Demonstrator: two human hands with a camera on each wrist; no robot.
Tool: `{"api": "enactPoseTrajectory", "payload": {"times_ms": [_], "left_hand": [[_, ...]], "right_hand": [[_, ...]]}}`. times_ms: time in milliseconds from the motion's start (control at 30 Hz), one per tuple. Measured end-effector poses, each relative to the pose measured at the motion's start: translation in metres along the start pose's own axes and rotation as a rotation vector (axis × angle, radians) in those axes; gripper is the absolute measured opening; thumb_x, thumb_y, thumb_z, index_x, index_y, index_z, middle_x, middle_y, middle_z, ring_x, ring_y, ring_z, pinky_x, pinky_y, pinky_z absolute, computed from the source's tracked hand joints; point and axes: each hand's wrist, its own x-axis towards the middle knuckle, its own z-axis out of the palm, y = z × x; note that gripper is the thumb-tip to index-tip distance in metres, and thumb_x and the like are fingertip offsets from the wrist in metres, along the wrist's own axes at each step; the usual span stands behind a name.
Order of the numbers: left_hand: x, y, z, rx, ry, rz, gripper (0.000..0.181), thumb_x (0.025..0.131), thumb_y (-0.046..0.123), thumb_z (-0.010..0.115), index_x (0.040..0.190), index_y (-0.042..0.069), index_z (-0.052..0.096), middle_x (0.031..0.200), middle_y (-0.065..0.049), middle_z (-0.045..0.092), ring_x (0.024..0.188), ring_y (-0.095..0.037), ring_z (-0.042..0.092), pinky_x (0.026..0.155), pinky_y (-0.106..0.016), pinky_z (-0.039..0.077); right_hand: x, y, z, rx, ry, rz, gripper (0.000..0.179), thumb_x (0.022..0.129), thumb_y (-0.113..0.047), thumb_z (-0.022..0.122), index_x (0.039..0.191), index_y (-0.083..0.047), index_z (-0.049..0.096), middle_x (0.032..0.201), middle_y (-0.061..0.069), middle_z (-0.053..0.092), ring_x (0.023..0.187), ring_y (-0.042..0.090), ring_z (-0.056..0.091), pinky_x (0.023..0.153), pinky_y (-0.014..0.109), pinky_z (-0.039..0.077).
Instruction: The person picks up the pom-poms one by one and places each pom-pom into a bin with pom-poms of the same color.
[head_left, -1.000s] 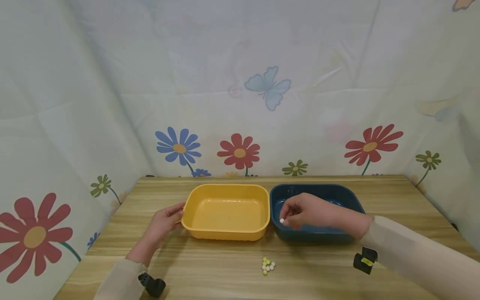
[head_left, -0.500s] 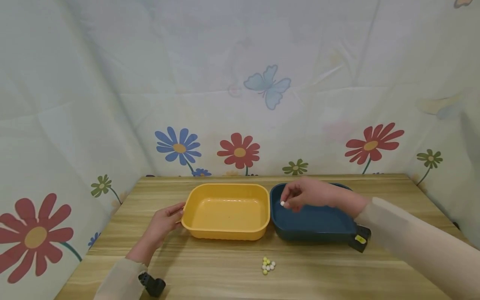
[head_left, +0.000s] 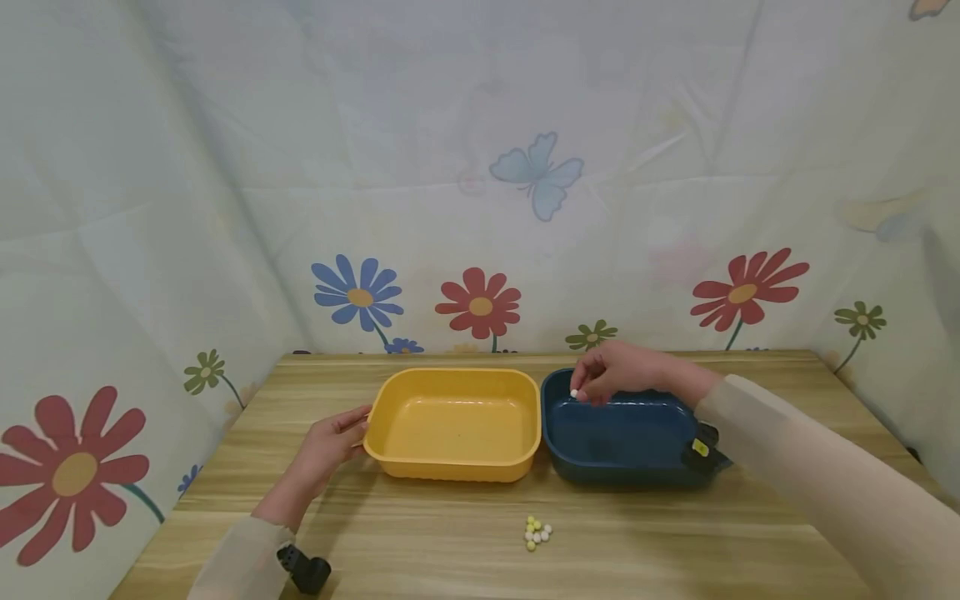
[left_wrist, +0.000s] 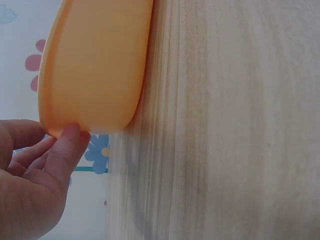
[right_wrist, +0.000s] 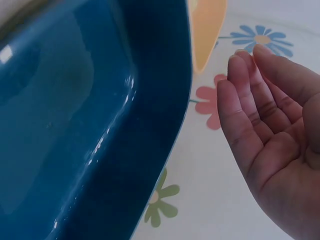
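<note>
A small white ball (head_left: 574, 393) is pinched between the thumb and index finger of my right hand (head_left: 617, 372), over the back left part of the dark blue basin (head_left: 622, 479). In the right wrist view, that hand (right_wrist: 275, 120) is above the blue basin's rim, thumb and fingertips close together; the ball is hidden there. At the left end of the yellow basin (head_left: 453, 471), my left hand (head_left: 327, 446) grips the edge. The left wrist view shows its thumb (left_wrist: 62, 155) against the basin's end, with the other fingers behind.
Several small yellow and white balls (head_left: 536, 533) lie in a cluster on the wooden table (head_left: 420, 542), in front of the basins. Both basins stand side by side, rims nearly meeting. A flower-printed cloth (head_left: 630, 217) hangs behind the table.
My right hand has moved up and back across the blue basin, slightly right, still pinching the white ball. My left hand and both basins stay in place.
</note>
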Motion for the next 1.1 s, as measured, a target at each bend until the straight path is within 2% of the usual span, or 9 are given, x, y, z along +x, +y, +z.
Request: {"api": "enactPoseTrajectory", "payload": {"times_ms": [300, 500, 867, 1100], "left_hand": [[0.001, 0.000, 0.000, 0.008, 0.006, -0.021, 0.048, 0.109, 0.013, 0.046, 0.153, -0.006, 0.041, 0.155, -0.027, 0.045, 0.134, -0.037, 0.059, 0.098, -0.035, 0.061], [0.003, -0.002, 0.000, -0.003, 0.011, -0.026, 0.048, 0.108, 0.012, 0.047, 0.153, -0.005, 0.041, 0.155, -0.027, 0.047, 0.134, -0.037, 0.060, 0.098, -0.037, 0.061], [0.000, -0.001, -0.002, -0.004, 0.013, -0.007, 0.049, 0.108, 0.013, 0.048, 0.152, -0.007, 0.041, 0.154, -0.029, 0.046, 0.132, -0.035, 0.062, 0.097, -0.035, 0.062], [0.000, -0.003, -0.001, -0.008, 0.008, -0.006, 0.048, 0.108, 0.012, 0.048, 0.152, -0.007, 0.042, 0.154, -0.028, 0.048, 0.132, -0.036, 0.061, 0.099, -0.037, 0.061]], "right_hand": [[0.017, 0.022, -0.004, -0.042, -0.034, 0.008, 0.012, 0.096, -0.010, 0.069, 0.103, 0.000, 0.072, 0.086, 0.003, 0.074, 0.076, 0.010, 0.063, 0.077, 0.027, 0.062], [0.027, 0.033, -0.002, -0.079, -0.072, 0.003, 0.012, 0.095, -0.008, 0.069, 0.102, 0.000, 0.073, 0.086, 0.003, 0.074, 0.074, 0.008, 0.063, 0.074, 0.026, 0.060], [0.038, 0.039, 0.002, -0.145, -0.117, -0.009, 0.009, 0.093, -0.004, 0.068, 0.099, 0.000, 0.073, 0.086, 0.006, 0.075, 0.072, 0.006, 0.062, 0.067, 0.022, 0.056], [0.045, 0.047, 0.008, -0.185, -0.149, 0.027, 0.007, 0.092, -0.004, 0.068, 0.095, -0.001, 0.073, 0.085, 0.003, 0.075, 0.072, 0.006, 0.065, 0.066, 0.022, 0.057]]}}
